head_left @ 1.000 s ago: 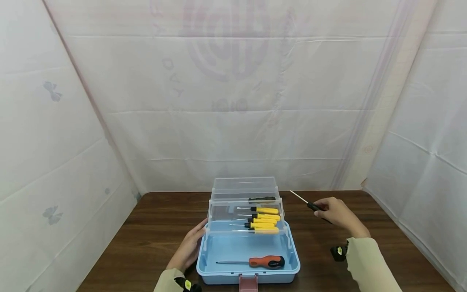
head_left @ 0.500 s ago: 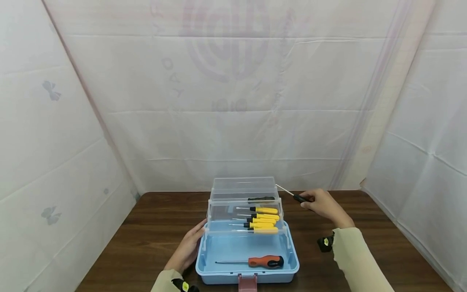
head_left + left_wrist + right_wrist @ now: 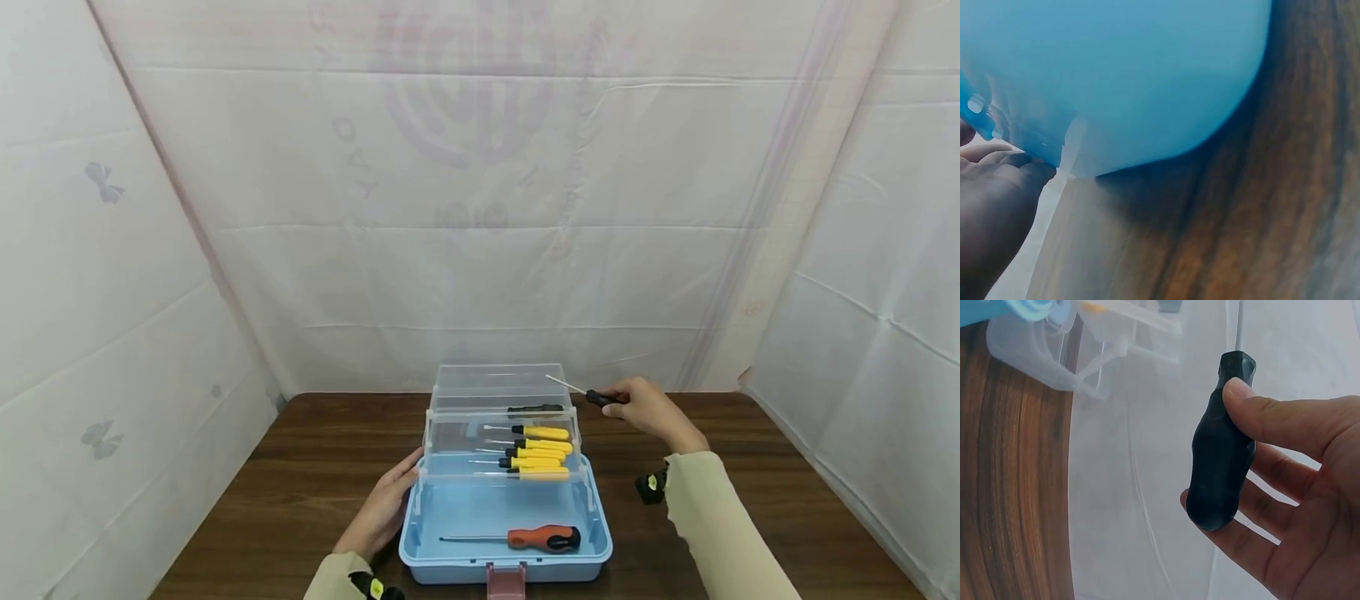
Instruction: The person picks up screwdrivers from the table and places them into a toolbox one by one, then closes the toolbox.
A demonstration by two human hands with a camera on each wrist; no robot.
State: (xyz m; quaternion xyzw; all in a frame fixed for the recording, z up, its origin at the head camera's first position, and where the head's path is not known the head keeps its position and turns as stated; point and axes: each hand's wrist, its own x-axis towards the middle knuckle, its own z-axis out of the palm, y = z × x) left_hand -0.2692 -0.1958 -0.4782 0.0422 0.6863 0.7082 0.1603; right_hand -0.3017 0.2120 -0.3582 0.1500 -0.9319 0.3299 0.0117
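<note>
My right hand holds a black-handled screwdriver by its handle, thumb on one side and fingers on the other. The shaft points left, its tip over the right part of the topmost clear tray. My left hand touches the left side of the blue toolbox near its back corner. In the middle clear tray lie several yellow-handled screwdrivers. A dark-handled tool lies farther back in the trays. On the box floor rests an orange-and-black screwdriver.
The toolbox stands on a dark wooden table, its reddish latch at the front. White sheeting closes off the back and both sides. The stepped clear trays rise at the rear of the box.
My right hand has moved left and slightly back with the black-handled screwdriver, bringing its tip from right of the box to over the topmost tray. The left hand has stayed at the box's side.
</note>
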